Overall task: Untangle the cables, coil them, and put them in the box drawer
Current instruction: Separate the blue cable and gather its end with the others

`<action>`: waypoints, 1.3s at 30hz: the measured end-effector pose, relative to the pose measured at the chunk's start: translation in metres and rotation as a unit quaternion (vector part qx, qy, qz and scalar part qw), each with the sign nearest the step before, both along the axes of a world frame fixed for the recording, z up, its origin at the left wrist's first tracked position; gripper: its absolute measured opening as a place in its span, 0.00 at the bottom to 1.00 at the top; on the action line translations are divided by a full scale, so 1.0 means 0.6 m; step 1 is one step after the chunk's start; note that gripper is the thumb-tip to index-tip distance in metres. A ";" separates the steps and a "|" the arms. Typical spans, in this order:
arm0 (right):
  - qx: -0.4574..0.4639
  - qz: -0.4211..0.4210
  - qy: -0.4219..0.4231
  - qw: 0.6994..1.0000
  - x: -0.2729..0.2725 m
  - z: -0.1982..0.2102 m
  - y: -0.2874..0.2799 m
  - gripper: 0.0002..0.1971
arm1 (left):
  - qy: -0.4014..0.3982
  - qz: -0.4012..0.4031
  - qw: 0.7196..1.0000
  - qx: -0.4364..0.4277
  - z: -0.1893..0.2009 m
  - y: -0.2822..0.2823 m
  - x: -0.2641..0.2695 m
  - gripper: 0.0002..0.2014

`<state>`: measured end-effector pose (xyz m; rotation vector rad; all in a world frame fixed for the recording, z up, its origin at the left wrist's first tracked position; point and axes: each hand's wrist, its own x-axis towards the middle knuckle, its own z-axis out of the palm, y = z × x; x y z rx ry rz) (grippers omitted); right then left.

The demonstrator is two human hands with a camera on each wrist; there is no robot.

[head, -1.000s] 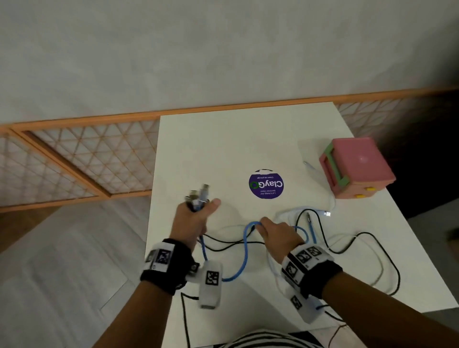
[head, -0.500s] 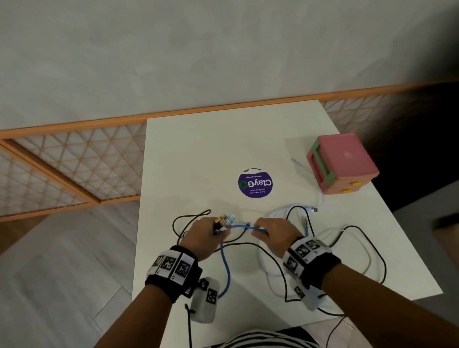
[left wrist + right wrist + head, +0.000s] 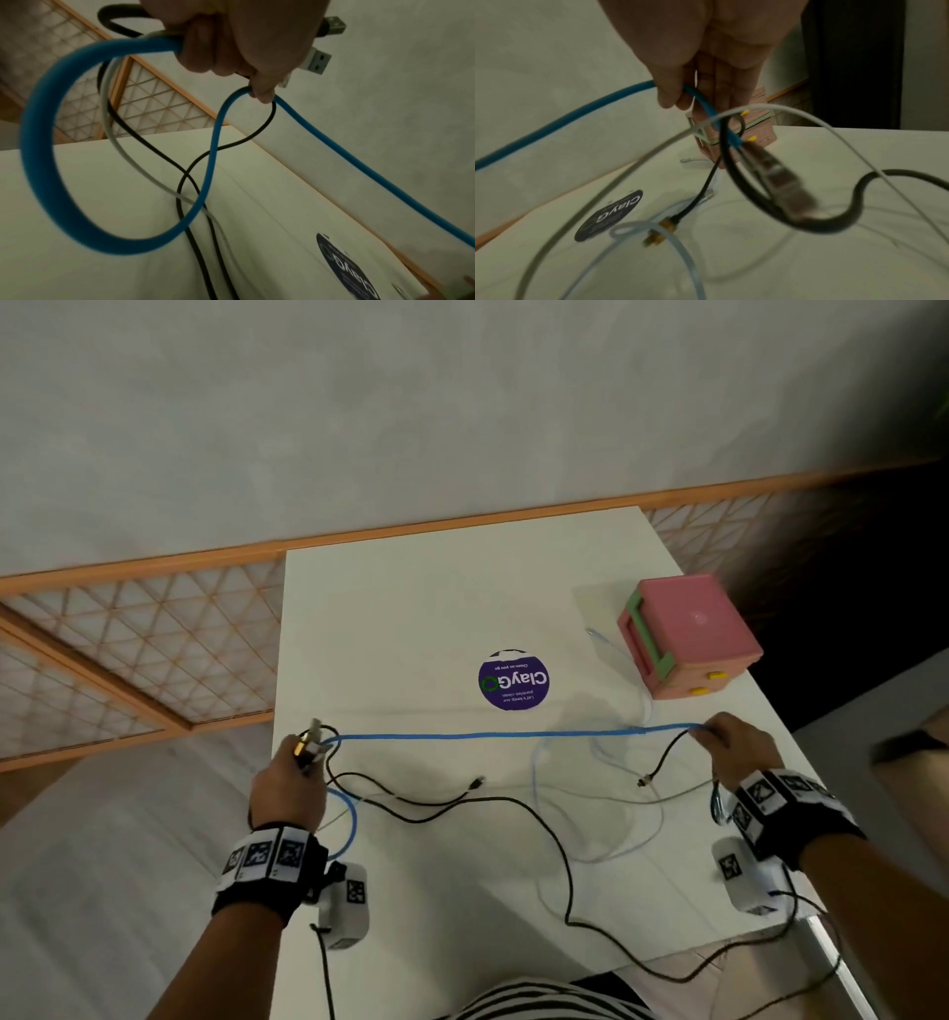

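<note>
A blue cable [image 3: 513, 736] is stretched taut across the white table [image 3: 421, 608] between my two hands. My left hand [image 3: 295, 775] at the table's left edge grips a bundle of cable ends, with metal plugs [image 3: 317, 60] sticking out past the fist and a blue loop [image 3: 46, 162] hanging below. My right hand [image 3: 739, 747] at the right pinches the blue cable [image 3: 577, 115] near its far end; a black cable [image 3: 731, 162] and a pale one [image 3: 782, 110] drape over it there. Black cables [image 3: 539, 824] and white cables [image 3: 616, 845] lie tangled on the table. The pink box [image 3: 688, 634] stands at the far right.
A round purple sticker [image 3: 513, 683] lies mid-table. An orange lattice rail [image 3: 128, 629] runs behind the table and to its left. One black cable [image 3: 683, 976] hangs over the near table edge.
My hands were close together mid-table; now they are far apart, the right one moved right toward the box, drawing the blue cable straight between them.
</note>
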<state>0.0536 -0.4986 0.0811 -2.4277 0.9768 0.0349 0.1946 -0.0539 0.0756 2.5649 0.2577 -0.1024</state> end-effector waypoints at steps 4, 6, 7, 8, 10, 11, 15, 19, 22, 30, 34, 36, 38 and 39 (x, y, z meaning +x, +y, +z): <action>0.020 -0.043 0.003 0.999 0.012 0.006 0.004 0.10 | -0.016 0.049 0.998 -0.047 0.010 0.000 0.001 0.12; 0.030 -0.008 0.006 1.000 0.025 0.014 0.023 0.12 | -0.015 0.048 0.995 -0.082 0.017 -0.014 -0.004 0.14; 0.028 0.022 -0.005 0.999 0.033 0.020 0.038 0.13 | -0.016 0.040 0.994 -0.104 0.021 -0.025 -0.009 0.16; 0.021 0.053 -0.028 0.998 0.040 0.027 0.055 0.12 | -0.020 0.026 0.992 -0.124 0.026 -0.037 -0.013 0.17; 0.006 0.103 -0.097 0.990 0.053 0.043 0.087 0.11 | -0.029 -0.011 0.988 -0.150 0.036 -0.058 -0.016 0.13; 0.004 0.115 -0.121 0.986 0.057 0.049 0.096 0.10 | -0.034 -0.018 0.987 -0.155 0.042 -0.064 -0.013 0.09; -0.021 0.087 -0.097 0.991 0.049 0.064 0.064 0.09 | -0.077 0.081 0.958 -0.265 0.066 -0.037 0.014 0.09; -0.056 0.071 0.082 0.993 -0.017 0.033 -0.018 0.20 | -0.091 0.232 0.842 -0.479 0.094 0.048 0.039 0.10; -0.059 0.089 0.187 0.977 -0.080 -0.022 -0.053 0.19 | -0.033 0.291 0.781 -0.551 0.086 0.110 0.058 0.13; -0.025 0.062 0.212 0.975 -0.085 -0.106 -0.072 0.14 | -0.002 0.312 0.745 -0.590 0.046 0.132 0.044 0.18; -0.068 0.044 0.137 0.987 -0.027 -0.089 -0.070 0.18 | -0.033 0.314 0.717 -0.621 0.044 0.108 0.032 0.15; -0.080 0.087 0.104 0.987 0.008 -0.090 -0.063 0.16 | -0.040 0.310 0.720 -0.619 0.049 0.096 0.026 0.14; -0.078 0.145 0.122 0.979 0.042 -0.095 -0.052 0.15 | -0.037 0.306 0.728 -0.612 0.053 0.086 0.021 0.14; -0.071 0.167 0.139 0.974 0.059 -0.098 -0.047 0.15 | -0.036 0.308 0.731 -0.608 0.054 0.081 0.020 0.14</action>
